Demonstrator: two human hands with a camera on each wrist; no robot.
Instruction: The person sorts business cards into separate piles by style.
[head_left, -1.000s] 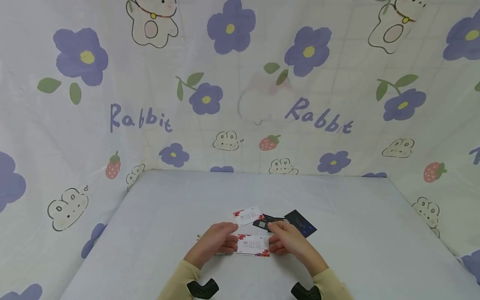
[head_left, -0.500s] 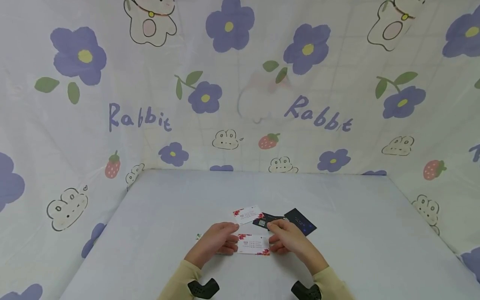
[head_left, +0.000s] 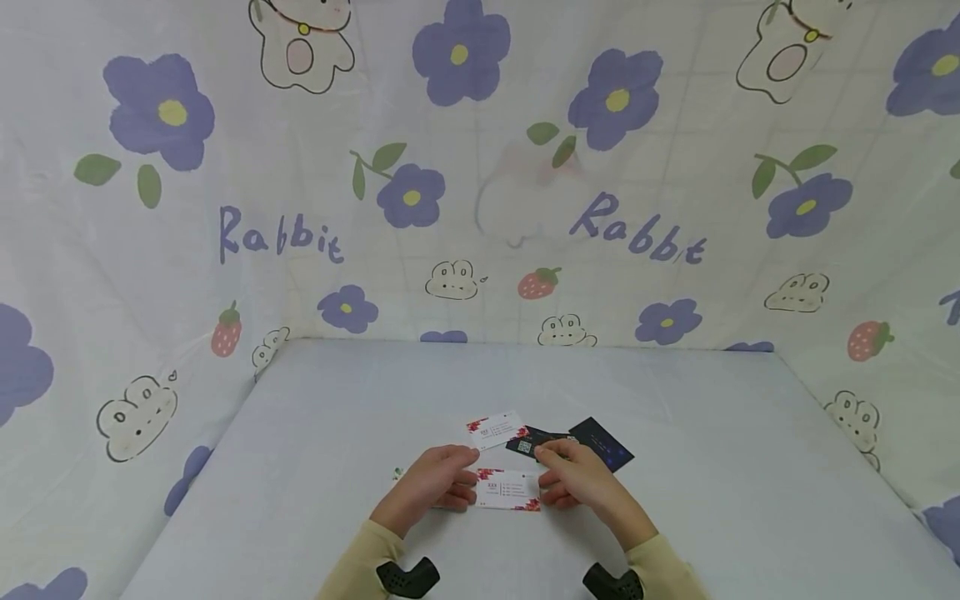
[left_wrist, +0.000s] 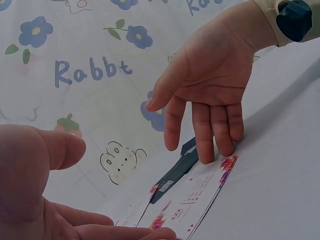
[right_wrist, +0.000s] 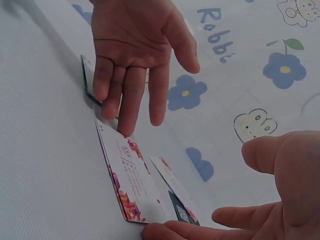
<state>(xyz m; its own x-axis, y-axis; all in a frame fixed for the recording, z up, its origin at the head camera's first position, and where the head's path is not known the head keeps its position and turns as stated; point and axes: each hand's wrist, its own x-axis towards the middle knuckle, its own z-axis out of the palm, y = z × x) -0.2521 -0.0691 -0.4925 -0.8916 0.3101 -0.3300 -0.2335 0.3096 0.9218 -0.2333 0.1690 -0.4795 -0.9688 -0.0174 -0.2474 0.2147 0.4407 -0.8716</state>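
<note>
A small stack of white business cards with red flower corners lies flat on the table between the two hands. My left hand is at its left edge, fingers fairly straight and fingertips touching or very near the cards. At the opposite edge, my right hand holds the same pose, palm facing in. Both thumbs stay raised off the cards, as the left wrist view shows for the right hand. In the right wrist view, the left hand has its fingertips at the stack's far end.
Behind the stack lies a single white flowered card, overlapping a black card. Another black card sits to the right. Some card with green print is mostly hidden behind the left hand. Patterned cloth walls surround the white table.
Both hands and the cards keep practically the same places. Only a slight shift of the head view shows.
</note>
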